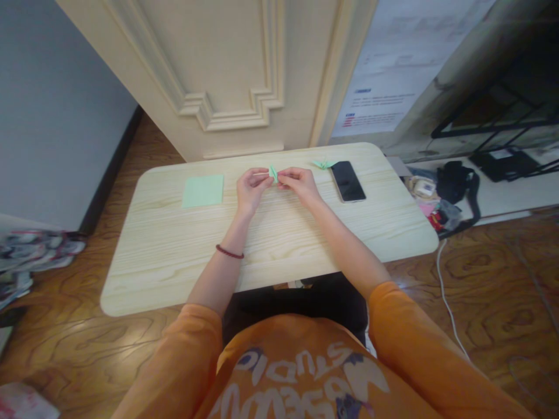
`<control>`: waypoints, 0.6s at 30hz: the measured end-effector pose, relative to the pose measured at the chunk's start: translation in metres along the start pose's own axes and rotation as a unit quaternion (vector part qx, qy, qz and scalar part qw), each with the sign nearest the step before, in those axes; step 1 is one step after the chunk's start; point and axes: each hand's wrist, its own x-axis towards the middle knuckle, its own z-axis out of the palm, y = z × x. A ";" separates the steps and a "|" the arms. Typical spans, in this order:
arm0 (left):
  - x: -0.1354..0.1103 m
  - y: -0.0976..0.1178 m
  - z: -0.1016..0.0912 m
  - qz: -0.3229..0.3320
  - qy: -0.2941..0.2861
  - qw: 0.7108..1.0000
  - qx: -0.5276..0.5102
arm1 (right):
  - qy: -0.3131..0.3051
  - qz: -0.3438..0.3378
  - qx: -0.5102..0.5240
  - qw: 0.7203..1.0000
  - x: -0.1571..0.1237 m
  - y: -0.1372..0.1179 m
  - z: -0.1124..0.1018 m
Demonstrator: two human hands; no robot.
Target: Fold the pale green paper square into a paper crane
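Note:
Between my two hands is a small piece of folded green paper, held upright above the far half of the table. My left hand pinches its left side with thumb and fingers. From the right, my right hand grips the paper's lower edge between fingertips; part of the paper is hidden by the fingers. A green folded paper crane lies beyond my right hand. Left of my left hand rests a square pad of green paper.
A dark-screened phone lies right of the crane, close to it. A cream panelled door stands at the table's far edge. On the right are a low shelf with assorted items and a white cable on the floor.

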 end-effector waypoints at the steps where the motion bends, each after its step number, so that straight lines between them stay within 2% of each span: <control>1: 0.000 0.000 0.000 0.005 0.004 1.000 0.001 | 0.004 -0.001 -0.003 1.000 0.000 0.000 0.000; 7: 0.001 -0.005 0.000 0.035 -0.002 0.999 0.018 | 0.018 -0.025 -0.023 0.999 0.002 0.002 0.002; 13: -0.002 -0.001 0.005 0.017 0.007 0.999 0.036 | 0.032 -0.046 -0.050 0.997 0.001 0.004 0.001; 18: -0.002 0.000 0.005 0.007 0.011 1.000 0.023 | 0.008 -0.043 -0.054 0.998 0.002 0.005 0.000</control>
